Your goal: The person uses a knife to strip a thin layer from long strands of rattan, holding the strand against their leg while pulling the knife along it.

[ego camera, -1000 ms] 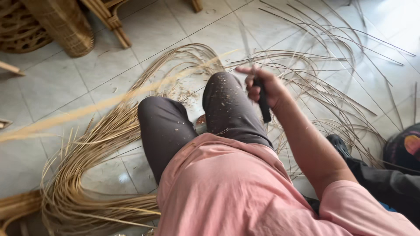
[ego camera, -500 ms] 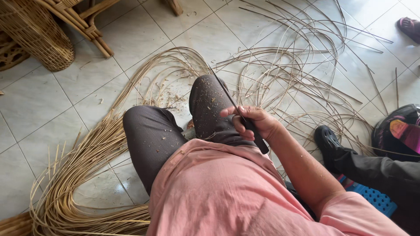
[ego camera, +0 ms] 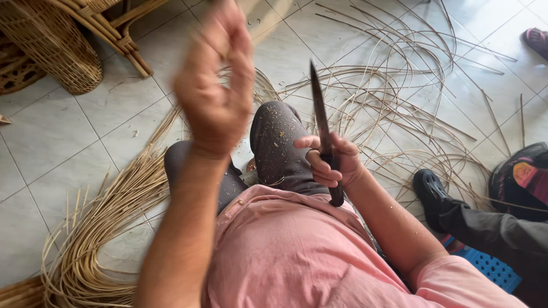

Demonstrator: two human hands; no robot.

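The right hand's (ego camera: 330, 162) fingers (ego camera: 319, 169) are wrapped tight round the dark handle of a knife (ego camera: 323, 134), blade pointing up and away over the right knee (ego camera: 278, 134). The left hand (ego camera: 216, 85) is raised close to the camera and blurred; its fingers look loosely curled, and whether they grip anything cannot be told. Both hands sit above grey trousers and a pink shirt (ego camera: 297, 256). Cane strips (ego camera: 103, 228) lie looped on the tiled floor (ego camera: 51, 165), a wicker basket (ego camera: 54, 43) well apart at upper left.
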